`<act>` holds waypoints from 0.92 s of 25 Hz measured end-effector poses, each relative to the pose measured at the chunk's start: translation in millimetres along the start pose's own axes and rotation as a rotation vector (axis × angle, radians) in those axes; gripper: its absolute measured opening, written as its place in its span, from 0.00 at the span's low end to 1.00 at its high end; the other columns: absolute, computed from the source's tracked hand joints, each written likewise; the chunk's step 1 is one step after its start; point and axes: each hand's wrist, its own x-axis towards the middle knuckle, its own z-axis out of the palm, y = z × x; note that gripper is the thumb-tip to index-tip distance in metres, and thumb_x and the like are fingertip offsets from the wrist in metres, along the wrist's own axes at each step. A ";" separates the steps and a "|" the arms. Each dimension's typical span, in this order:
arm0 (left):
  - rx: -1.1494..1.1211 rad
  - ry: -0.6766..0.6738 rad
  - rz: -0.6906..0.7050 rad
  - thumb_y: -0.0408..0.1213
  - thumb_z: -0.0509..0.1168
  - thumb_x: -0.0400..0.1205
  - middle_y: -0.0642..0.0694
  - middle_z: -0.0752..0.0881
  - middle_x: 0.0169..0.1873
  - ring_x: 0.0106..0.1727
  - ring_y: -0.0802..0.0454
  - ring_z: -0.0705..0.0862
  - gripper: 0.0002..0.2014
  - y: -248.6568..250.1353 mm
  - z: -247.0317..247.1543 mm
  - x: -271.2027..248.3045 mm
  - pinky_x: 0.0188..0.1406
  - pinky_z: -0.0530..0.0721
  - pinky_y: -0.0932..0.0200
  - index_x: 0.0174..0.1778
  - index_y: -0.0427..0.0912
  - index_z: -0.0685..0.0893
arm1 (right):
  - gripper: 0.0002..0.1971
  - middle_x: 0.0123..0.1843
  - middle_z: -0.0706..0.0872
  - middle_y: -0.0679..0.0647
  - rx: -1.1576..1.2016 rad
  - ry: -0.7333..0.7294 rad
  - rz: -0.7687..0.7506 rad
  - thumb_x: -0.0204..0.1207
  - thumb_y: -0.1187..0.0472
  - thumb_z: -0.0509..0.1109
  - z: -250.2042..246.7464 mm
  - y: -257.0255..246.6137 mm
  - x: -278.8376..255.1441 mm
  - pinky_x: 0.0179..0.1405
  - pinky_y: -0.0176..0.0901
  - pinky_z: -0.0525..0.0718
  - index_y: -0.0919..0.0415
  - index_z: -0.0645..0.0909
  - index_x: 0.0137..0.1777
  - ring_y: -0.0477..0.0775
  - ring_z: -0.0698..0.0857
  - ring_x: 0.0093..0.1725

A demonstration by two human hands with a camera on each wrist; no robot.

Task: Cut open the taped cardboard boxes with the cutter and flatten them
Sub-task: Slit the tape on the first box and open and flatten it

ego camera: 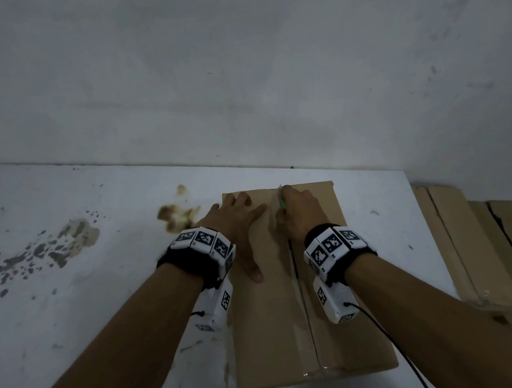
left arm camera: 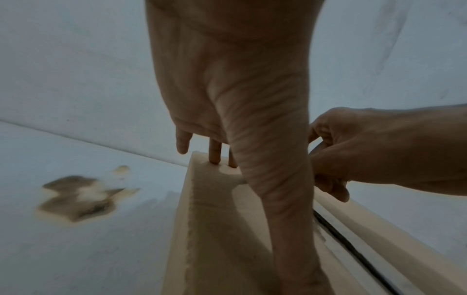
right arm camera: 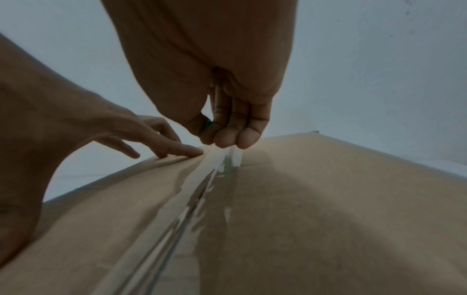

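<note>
My right hand (ego camera: 299,217) has its fingers curled tight round the green cutter (ego camera: 282,201), pinching it low so only a sliver of handle shows in the head view; in the right wrist view the knuckles hang just over the clear tape (right arm camera: 202,191). My left hand (ego camera: 240,227) lies spread flat, fingers straight, pressing the top of the cardboard box (ego camera: 270,327) just beside the seam, thumb pointing back toward me.

The relation that matters: the tape seam runs along the box's long axis, from the far edge straight toward the near edge of the tabletop (ego camera: 67,327), and the cutter sits at its far end, near the box's far edge. So the uncut work, as I judge it, lies between the grip and me, and the stroke would be a pull along that line. The right hand is on the seam; the left is close alongside, its fingertips near the blade's path, which I'd watch.

Nearer me the seam shows as a dark slit. More boxes (ego camera: 495,255) sit stacked off the tabletop's right edge. The tabletop's left side carries brown stains (ego camera: 177,217).
</note>
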 end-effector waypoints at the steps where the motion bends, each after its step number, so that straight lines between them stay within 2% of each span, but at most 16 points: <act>1: -0.005 -0.008 -0.004 0.78 0.77 0.48 0.46 0.49 0.83 0.83 0.39 0.49 0.76 -0.5 0.2 0.5 0.81 0.59 0.35 0.87 0.58 0.43 | 0.17 0.63 0.80 0.70 -0.001 -0.008 -0.002 0.82 0.65 0.62 0.0 2.3 -0.3 0.50 0.47 0.73 0.69 0.71 0.69 0.69 0.78 0.63; 3: -0.014 -0.020 -0.015 0.77 0.78 0.49 0.47 0.47 0.84 0.84 0.40 0.47 0.76 -0.8 1.0 1.4 0.81 0.58 0.35 0.87 0.58 0.42 | 0.19 0.63 0.80 0.70 -0.004 -0.005 -0.006 0.82 0.65 0.61 1.0 7.7 -4.8 0.49 0.47 0.72 0.68 0.70 0.72 0.69 0.78 0.63; 8: -0.023 -0.006 -0.015 0.76 0.79 0.49 0.46 0.48 0.84 0.84 0.40 0.48 0.75 -0.3 1.3 0.1 0.80 0.60 0.36 0.88 0.58 0.43 | 0.13 0.56 0.83 0.68 0.002 0.087 -0.021 0.84 0.65 0.60 1.9 10.9 -14.3 0.44 0.48 0.73 0.67 0.73 0.66 0.69 0.80 0.56; 14: -0.009 -0.006 -0.018 0.76 0.79 0.50 0.45 0.49 0.83 0.84 0.39 0.50 0.75 0.8 -0.4 -0.1 0.80 0.62 0.35 0.88 0.58 0.42 | 0.15 0.63 0.81 0.69 -0.085 0.005 -0.015 0.84 0.64 0.62 -7.3 9.2 -5.8 0.55 0.50 0.75 0.67 0.74 0.67 0.69 0.78 0.63; 18: -0.005 -0.010 -0.022 0.76 0.78 0.49 0.45 0.48 0.84 0.84 0.39 0.49 0.76 0.4 -1.1 0.1 0.80 0.61 0.35 0.88 0.58 0.42 | 0.10 0.61 0.83 0.68 -0.086 0.015 -0.060 0.82 0.64 0.63 -10.5 6.2 -0.3 0.49 0.46 0.72 0.67 0.77 0.61 0.69 0.80 0.61; 23: -0.009 -0.003 -0.021 0.76 0.78 0.49 0.46 0.49 0.83 0.84 0.40 0.49 0.76 0.5 0.9 1.0 0.80 0.62 0.34 0.87 0.60 0.42 | 0.13 0.62 0.83 0.68 -0.101 0.036 -0.023 0.82 0.65 0.63 -6.2 1.9 -1.0 0.49 0.48 0.74 0.68 0.77 0.63 0.69 0.80 0.62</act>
